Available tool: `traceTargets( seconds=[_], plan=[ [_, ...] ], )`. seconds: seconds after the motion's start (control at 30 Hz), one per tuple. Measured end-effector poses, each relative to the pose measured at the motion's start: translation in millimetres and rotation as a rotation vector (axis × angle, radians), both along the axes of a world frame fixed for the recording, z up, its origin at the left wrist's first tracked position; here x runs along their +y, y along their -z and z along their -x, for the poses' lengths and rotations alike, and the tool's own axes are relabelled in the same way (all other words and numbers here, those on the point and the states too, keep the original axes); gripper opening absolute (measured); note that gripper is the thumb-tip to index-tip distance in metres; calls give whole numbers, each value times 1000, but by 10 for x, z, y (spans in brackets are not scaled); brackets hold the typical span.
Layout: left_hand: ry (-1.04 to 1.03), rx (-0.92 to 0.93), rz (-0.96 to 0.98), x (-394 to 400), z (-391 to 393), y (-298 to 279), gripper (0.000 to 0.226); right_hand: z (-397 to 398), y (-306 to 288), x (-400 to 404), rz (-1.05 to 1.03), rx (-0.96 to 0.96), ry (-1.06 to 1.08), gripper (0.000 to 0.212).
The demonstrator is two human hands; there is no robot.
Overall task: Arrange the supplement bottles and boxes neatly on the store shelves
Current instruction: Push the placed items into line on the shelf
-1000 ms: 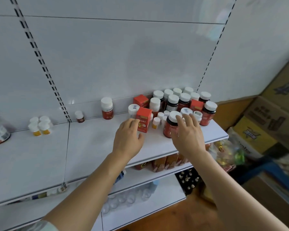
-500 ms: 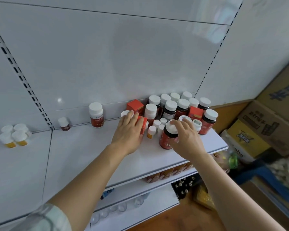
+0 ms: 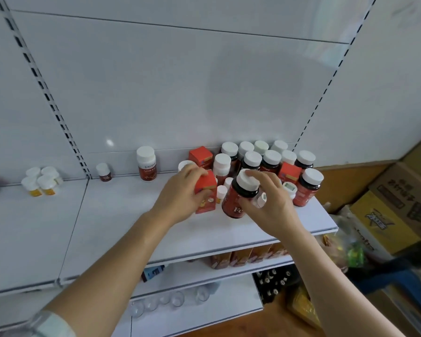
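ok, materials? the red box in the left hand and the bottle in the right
Red box: likely thin printed card, going by its flat faces and sharp folded edges. Bottle: dark glossy body, plastic or glass, can't tell which; red wraparound label; white cap looks like matte plastic.

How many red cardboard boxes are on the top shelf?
3: one red cardboard box gripped by the left hand, one against the back wall, one among the right-side bottles. Others may be hidden.
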State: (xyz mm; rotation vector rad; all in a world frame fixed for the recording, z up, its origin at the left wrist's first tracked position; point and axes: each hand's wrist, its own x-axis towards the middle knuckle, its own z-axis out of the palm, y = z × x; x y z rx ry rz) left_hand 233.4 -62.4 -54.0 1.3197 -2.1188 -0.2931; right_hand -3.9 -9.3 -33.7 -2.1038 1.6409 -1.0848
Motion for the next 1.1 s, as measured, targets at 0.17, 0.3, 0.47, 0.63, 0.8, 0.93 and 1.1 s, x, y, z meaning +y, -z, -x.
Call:
traceTargets(
  seconds=[0.17, 0.3, 0.47, 0.63, 0.8, 0.93, 1.1],
  plan=[
    [-90, 475, -242, 337, -13, -289, 32, -97, -262, 29, -194, -432, -88, 63],
    [-209, 828, -365, 613, 13, -366, 33, -295, -271, 110, -259, -712, -178, 53],
    [-369, 1040, -362, 928, -30, -403, 31, -561, -264, 267, -327, -911, -193, 43],
    [-486, 1035, -346, 1169, -287, -409, 42, -915, -311, 414, -366, -963, -217, 21],
    [-567, 913, -280, 1442, -677, -451, 39, -1402, -340, 563, -431, -994, -259, 25],
    [-656, 851, -206, 1662, -1140, -497, 39, -1920, -381, 751, -448, -945, -295, 26],
    [-732, 907, -189, 2042, -1879, -505, 38, -2694, -422, 1070, -506, -916, -314, 17]
  ],
)
